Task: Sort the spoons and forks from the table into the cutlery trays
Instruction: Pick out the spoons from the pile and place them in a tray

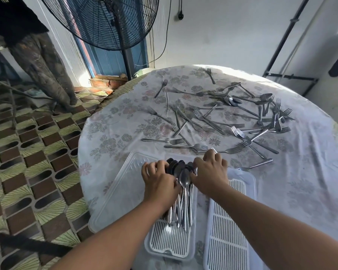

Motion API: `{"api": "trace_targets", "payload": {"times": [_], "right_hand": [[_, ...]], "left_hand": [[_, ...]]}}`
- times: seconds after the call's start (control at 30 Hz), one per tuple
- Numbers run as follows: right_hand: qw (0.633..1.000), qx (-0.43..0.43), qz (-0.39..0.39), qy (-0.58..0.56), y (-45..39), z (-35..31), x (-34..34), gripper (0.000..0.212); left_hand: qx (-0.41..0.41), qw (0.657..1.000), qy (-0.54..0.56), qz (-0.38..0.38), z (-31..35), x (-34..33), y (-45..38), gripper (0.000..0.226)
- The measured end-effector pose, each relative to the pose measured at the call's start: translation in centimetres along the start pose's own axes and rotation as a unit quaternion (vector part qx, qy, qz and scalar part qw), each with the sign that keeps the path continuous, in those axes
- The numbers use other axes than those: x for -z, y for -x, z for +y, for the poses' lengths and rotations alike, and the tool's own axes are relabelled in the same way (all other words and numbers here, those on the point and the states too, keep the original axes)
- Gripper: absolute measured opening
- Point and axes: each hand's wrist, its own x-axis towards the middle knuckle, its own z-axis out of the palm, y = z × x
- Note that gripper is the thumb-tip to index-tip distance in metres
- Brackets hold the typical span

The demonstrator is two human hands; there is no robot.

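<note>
On the near edge of the round table (113, 133), three containers sat side by side on a flowered cloth. Leftmost: a clear plastic lid or tray (115, 193), lying tilted, nothing visible in it. Middle: a white slotted cutlery tray (170, 244), which held a bundle of spoons (181, 193), bowls pointing away from the person, handles fanned toward the near end; the near part of its grid showed bare. Rightmost: a second white slotted tray (226, 240), its grid bare where visible.

Left hand (160, 182) lay against the left side of the spoon bowls, fingers curled round the stack. Right hand (211, 172) pressed in from the right side, fingers bent over the bowls and the tray's far end. Both hands squeezed the bundle between them; I could not tell whether the right hand also pinched a fork just beyond its knuckles.

Farther out on the cloth, many forks (203, 117) lay scattered and crossed over one another, thickest toward the right. A couple of loose spoons (234, 101) rested among them at the far side, well apart from the trays.

Beyond the table stood a large black pedestal fan (105, 22); another person's legs (45, 65) stood on the patterned tile floor at left.
</note>
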Motion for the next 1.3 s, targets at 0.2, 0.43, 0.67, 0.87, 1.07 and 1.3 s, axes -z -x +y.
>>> {"api": "trace_targets", "payload": {"times": [0.2,0.43,0.67,0.87,1.07,1.3], "right_hand": [[0.996,0.085,0.037,-0.007,0.3,-1.0,-0.3,0.027],[1.000,0.011,0.013,0.003,0.2,-1.1,-0.3,0.037],[0.997,-0.035,0.010,-0.061,0.0,-1.2,-0.6,0.035],[0.990,-0.043,0.031,-0.130,-0.1,-0.9,1.2,0.034],[0.961,-0.073,0.101,-0.248,-0.5,3.5,1.9,0.028],[0.936,-0.054,0.097,-0.333,-2.3,14.3,3.5,0.024]], "left_hand": [[-0.001,1.000,-0.022,0.015,-0.2,-0.5,0.1,0.036],[-0.071,0.997,-0.018,0.011,-0.1,-0.2,-0.6,0.029],[-0.083,0.996,0.015,0.029,-1.4,-0.5,-1.3,0.018],[-0.034,0.978,0.195,0.059,-0.1,0.5,-3.2,0.019],[0.002,0.953,0.290,0.083,4.8,1.9,-6.4,0.013],[0.049,0.962,0.260,0.063,15.0,1.3,-9.7,0.022]]}}
